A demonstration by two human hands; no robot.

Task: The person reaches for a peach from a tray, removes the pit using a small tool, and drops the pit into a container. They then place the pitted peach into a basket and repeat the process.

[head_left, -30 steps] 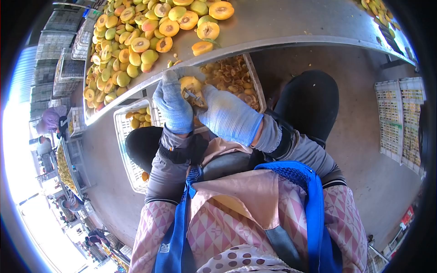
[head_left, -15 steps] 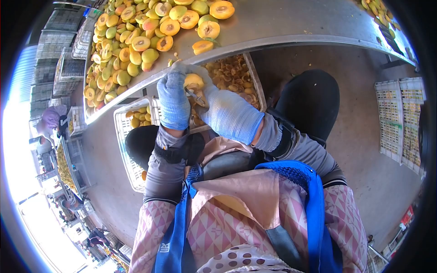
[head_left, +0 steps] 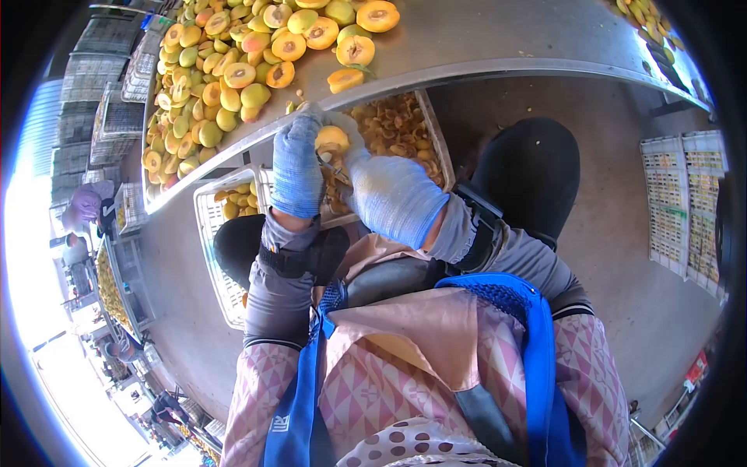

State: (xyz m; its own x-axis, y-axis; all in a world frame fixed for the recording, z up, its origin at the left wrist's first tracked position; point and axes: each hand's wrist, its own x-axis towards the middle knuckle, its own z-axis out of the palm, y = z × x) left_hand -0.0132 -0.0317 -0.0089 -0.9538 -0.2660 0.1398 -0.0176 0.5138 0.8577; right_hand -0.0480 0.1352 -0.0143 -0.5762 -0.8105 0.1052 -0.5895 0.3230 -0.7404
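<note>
In a blue-grey knit glove, my left hand (head_left: 298, 167) is closed around a yellow peach half (head_left: 332, 139) just past the table's front edge. My right hand (head_left: 397, 194), gloved the same way, is closed on a small metal tool (head_left: 327, 158) whose shiny part touches or nearly touches the fruit's lower side. Its handle and exact kind are hidden by the fingers. Below both hands sits a crate of brownish-orange fruit scraps (head_left: 395, 128). Many halved peaches (head_left: 226, 78) are heaped on the metal table (head_left: 467, 39), some showing their pits.
A white crate (head_left: 208, 233) with some fruit stands left of my knees. Stacked crates (head_left: 97, 74) rise at the far left, with people at other tables beyond. Pale plastic crates (head_left: 685, 206) stand on the floor at right. My dark-clad knee (head_left: 533, 167) lies right of the scraps crate.
My right hand has shifted slightly down and left, and the metal tool has tilted a little with it. My left hand stays around the peach half.
</note>
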